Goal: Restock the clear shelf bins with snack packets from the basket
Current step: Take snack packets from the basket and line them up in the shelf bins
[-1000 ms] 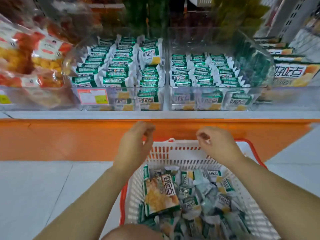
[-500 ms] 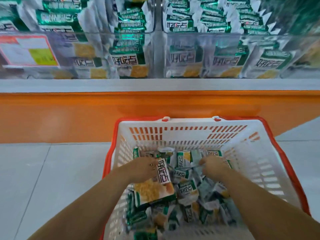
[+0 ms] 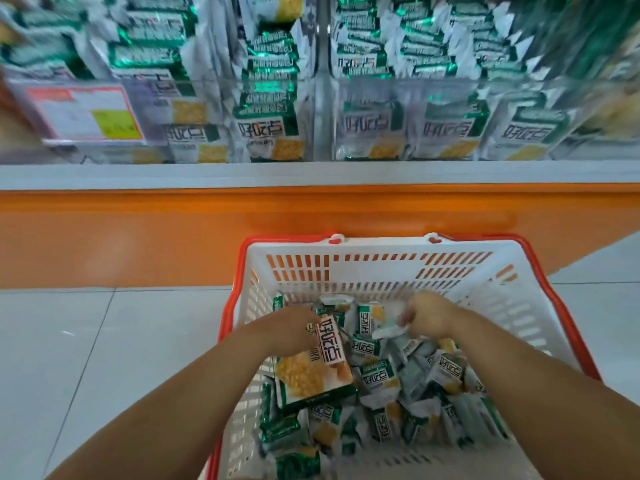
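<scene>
A white basket with an orange rim (image 3: 381, 244) stands on the floor below the shelf, filled with several small green-and-white snack packets (image 3: 377, 374) and one large snack bag (image 3: 308, 374). My left hand (image 3: 291, 332) is down in the basket, fingers curled over the large bag's top left corner. Over the packets on the right, my right hand (image 3: 427, 317) pinches a small packet (image 3: 389, 330). Two clear shelf bins, the left bin (image 3: 221, 98) and the right bin (image 3: 412, 88), stand above, packed with rows of the same packets.
A price label (image 3: 86, 114) is stuck on the left bin's front wall. The grey shelf edge (image 3: 311, 174) and an orange base panel (image 3: 138, 237) run across behind the basket. Pale floor tiles (image 3: 86, 358) lie to the left and right of the basket.
Both hands came down from the basket's far rim into the packets. The view tilted down and closer. My right hand has since lifted one small packet a little.
</scene>
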